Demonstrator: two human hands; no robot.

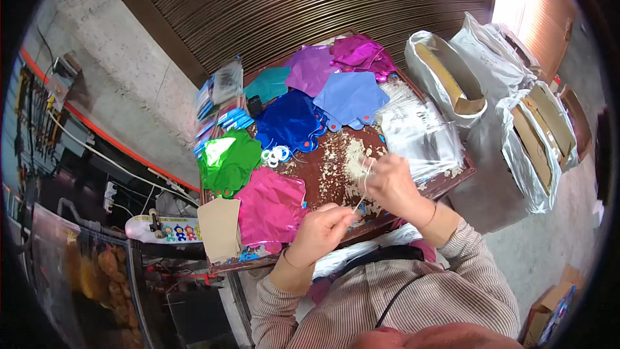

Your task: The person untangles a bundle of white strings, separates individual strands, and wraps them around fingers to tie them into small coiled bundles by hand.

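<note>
A thin white string [363,195] runs between my two hands over the front edge of a worn brown table [323,184]. My left hand [324,229] pinches its lower end between thumb and fingers. My right hand [392,184] is closed on the upper part, with a loop of string showing beside its fingers. Left of my hands lies a stack of shiny pink foil sheets [271,203]. Small coils of white string [276,155] rest between the green foil stack [229,161] and the dark blue foil stack [289,121].
Light blue [352,98], purple [310,70], magenta [363,55] and teal [268,83] foil stacks lie farther back. Clear plastic sleeves [423,132] cover the right side. A tan card piece [219,227] sits at front left. White bags with cardboard [445,77] stand right of the table.
</note>
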